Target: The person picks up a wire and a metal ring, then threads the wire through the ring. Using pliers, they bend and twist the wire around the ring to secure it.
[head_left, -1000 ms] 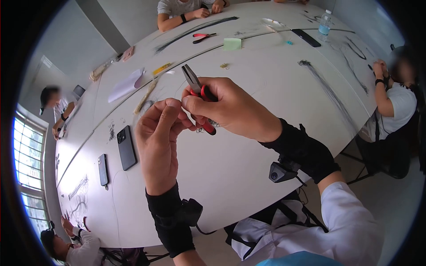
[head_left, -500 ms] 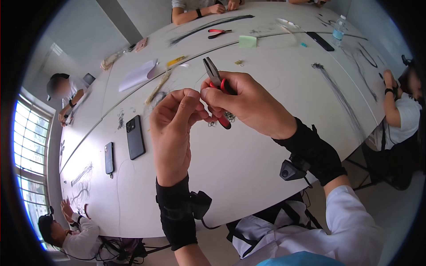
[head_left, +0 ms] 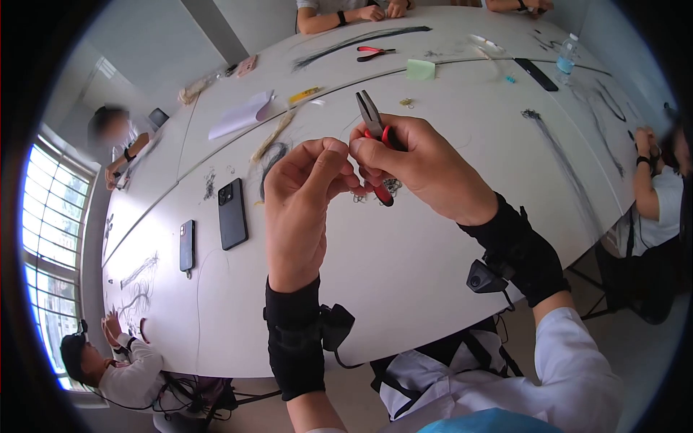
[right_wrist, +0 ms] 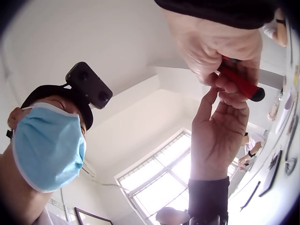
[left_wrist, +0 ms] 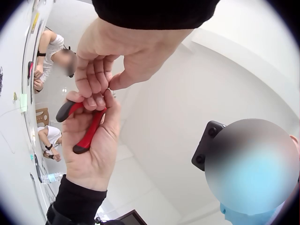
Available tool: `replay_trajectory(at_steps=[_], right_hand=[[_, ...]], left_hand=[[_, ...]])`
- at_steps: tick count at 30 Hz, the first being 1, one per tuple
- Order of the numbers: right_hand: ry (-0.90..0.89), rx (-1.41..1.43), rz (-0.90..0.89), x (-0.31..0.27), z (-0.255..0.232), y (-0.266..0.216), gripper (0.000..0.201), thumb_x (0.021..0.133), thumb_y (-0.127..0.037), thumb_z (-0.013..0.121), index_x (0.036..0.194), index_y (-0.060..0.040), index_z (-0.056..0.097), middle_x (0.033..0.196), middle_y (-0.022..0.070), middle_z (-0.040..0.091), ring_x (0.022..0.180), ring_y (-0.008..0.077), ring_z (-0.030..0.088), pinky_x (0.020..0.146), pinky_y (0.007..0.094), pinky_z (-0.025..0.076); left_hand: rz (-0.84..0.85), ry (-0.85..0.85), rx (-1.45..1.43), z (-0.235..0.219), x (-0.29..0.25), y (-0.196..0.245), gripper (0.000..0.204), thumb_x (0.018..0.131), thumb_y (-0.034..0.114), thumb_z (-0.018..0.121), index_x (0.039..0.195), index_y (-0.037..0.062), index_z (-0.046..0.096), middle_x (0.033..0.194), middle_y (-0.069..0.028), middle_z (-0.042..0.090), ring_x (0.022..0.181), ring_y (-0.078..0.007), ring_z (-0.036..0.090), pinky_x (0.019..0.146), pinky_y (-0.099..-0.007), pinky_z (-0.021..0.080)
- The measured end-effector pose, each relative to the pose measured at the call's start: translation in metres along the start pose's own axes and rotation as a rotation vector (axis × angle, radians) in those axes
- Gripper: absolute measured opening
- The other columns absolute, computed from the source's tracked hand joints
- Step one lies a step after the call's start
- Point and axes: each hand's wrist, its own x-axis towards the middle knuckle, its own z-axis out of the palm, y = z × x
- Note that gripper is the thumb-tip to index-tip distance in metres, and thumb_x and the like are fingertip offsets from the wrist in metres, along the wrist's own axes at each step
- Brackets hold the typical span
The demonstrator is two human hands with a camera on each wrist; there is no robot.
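My right hand [head_left: 426,162] grips a pair of pliers [head_left: 369,114] with red and black handles, their metal jaws pointing up and away from the palm. Opposite it, my left hand [head_left: 307,195] is raised with thumb and forefinger pinched together. Between the fingertips of the two hands, the left wrist view shows a tiny dark piece [left_wrist: 109,88]; its kind is too small to tell. Both hands' fingertips meet above the white table [head_left: 404,289]. Behind the pliers' handle lies a small heap of dark rings [head_left: 393,186], partly hidden by the right hand.
Two phones [head_left: 232,214] lie left of my hands. Beyond are a pale bundle of strands [head_left: 272,137], white paper [head_left: 242,114], a green note [head_left: 421,70] and another pair of pliers [head_left: 375,53]. Long dark strands [head_left: 563,162] stretch along the right. Other people sit around the table.
The head view has shifted, so the table and both hands appear farther right and slightly higher. The hands stay fingertip to fingertip, and the pliers remain in the right hand.
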Motion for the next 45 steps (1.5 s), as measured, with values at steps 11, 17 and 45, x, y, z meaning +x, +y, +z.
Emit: replay_trajectory(at_steps=[11, 17, 45], right_hand=[[-0.063, 0.258, 0.111, 0.0, -0.003, -0.003, 0.025, 0.096, -0.026, 0.063, 0.096, -0.0015, 0.063, 0.076, 0.002, 0.057, 0.071, 0.0136, 0.061, 0.075, 0.0278, 0.054], [-0.052, 0.196, 0.054, 0.0, -0.002, -0.001, 0.025, 0.097, -0.027, 0.063, 0.097, -0.0012, 0.063, 0.075, 0.0014, 0.056, 0.07, 0.0127, 0.06, 0.074, 0.0271, 0.053], [0.136, -0.309, -0.233, -0.003, 0.009, 0.004, 0.021, 0.096, -0.025, 0.06, 0.095, -0.0041, 0.062, 0.063, -0.0029, 0.049, 0.055, 0.0052, 0.044, 0.052, 0.0237, 0.036]], left_hand=[[0.134, 0.068, 0.157, -0.008, 0.001, 0.008, 0.019, 0.098, 0.013, 0.059, 0.105, -0.0048, 0.064, 0.089, -0.0069, 0.065, 0.077, -0.0134, 0.064, 0.074, -0.0316, 0.055], [0.105, 0.029, 0.105, -0.006, -0.002, 0.011, 0.018, 0.096, 0.01, 0.062, 0.102, -0.0066, 0.065, 0.087, -0.0064, 0.066, 0.076, -0.0129, 0.063, 0.071, -0.0284, 0.053], [0.1, 0.018, 0.129, -0.005, -0.002, 0.006, 0.015, 0.095, 0.01, 0.063, 0.095, -0.0051, 0.066, 0.091, -0.008, 0.066, 0.078, -0.0154, 0.066, 0.075, -0.0332, 0.056]])
